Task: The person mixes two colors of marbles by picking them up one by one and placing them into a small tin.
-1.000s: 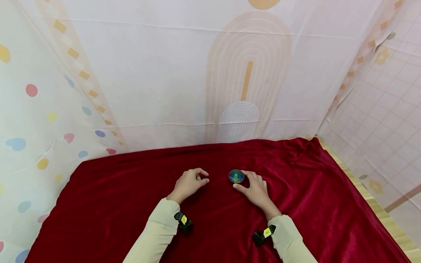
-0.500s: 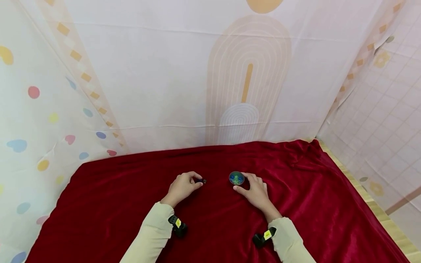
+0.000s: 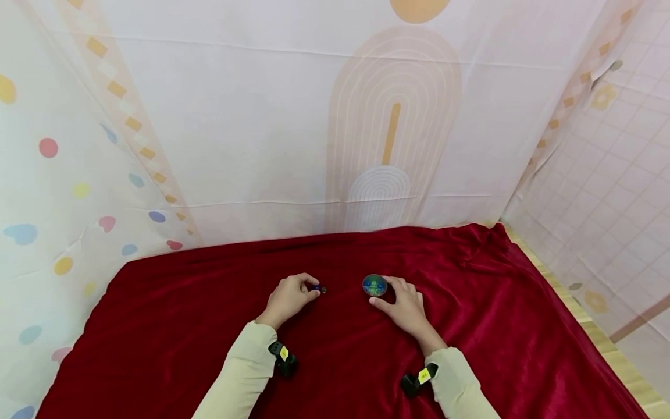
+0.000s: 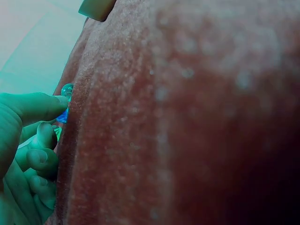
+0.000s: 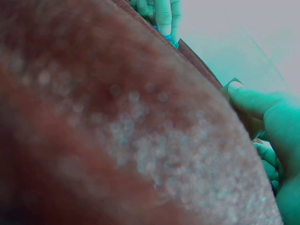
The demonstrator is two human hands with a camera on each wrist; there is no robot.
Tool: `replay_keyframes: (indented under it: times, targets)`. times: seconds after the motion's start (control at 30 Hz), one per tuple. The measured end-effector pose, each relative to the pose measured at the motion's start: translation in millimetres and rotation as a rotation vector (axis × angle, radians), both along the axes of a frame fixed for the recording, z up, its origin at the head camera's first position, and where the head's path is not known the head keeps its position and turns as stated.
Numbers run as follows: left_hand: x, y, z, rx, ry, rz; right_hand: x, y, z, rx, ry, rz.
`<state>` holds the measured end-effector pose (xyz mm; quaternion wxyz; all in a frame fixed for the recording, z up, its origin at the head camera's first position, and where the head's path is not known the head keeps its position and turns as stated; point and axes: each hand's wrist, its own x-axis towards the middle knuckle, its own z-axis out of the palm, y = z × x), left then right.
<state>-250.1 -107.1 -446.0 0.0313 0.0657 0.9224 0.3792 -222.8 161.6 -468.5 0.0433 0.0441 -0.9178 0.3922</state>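
Note:
My left hand (image 3: 288, 299) pinches small glass marbles low over the red cloth, left of centre. In the left wrist view a clear marble (image 4: 68, 88) peeks out beyond the thumb, with a blue marble (image 4: 62, 116) below it between the fingertips. The other fingers are curled in. To the right, my right hand (image 3: 405, 299) grips a small round cup (image 3: 374, 279) from its right side, thumb at the near side and fingers behind. Blue and greenish pieces show inside the cup. The right wrist view has the thumb against the cup wall (image 5: 251, 123).
Wrinkled red velvet cloth (image 3: 209, 349) covers the table, and a strip of pale wood (image 3: 591, 326) shows along the right edge. Behind stands a white patterned backdrop (image 3: 251, 128), with a dotted sheet (image 3: 31, 186) at left and a grid-patterned sheet (image 3: 628, 192) at right.
My left hand has drawn slightly left and closed its fingertips, and marbles have come into sight at them. The right hand and cup stay almost in place.

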Motion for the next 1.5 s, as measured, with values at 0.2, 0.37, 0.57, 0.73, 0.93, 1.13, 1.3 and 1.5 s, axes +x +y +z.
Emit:
replay_keyframes:
  times: [0.2,0.37,0.57,0.73,0.93,1.13,1.3,1.5]
  targets:
    - [-1.1,0.5,-1.3,-0.014,0.003,0.004,0.7,0.4,1.4,0.005,0.003,0.0]
    - [-1.0,0.3,-1.5,-0.02,0.003,0.001,1.4,0.3,2.4,0.0,0.003,0.0]
    - [-0.9,0.1,-1.1,-0.023,0.002,0.006,1.4,-0.2,3.6,0.0,0.002,0.006]
    - [-1.1,-0.4,-1.3,-0.03,0.006,0.012,0.7,-0.7,3.6,0.004,0.002,0.011]
    - [-1.6,-0.2,1.0,-0.037,0.007,0.02,0.8,-1.1,5.0,0.003,-0.002,0.014]
    - [-0.7,-0.8,0.9,-0.027,0.011,0.029,1.4,-1.8,6.1,0.001,-0.005,0.016]
    - [0.0,-1.1,1.3,-0.003,0.011,0.032,0.9,-2.1,5.6,0.002,-0.005,0.017]
    - [1.2,1.0,5.1,0.025,0.013,0.019,-0.5,-3.3,3.7,0.015,0.007,0.011]
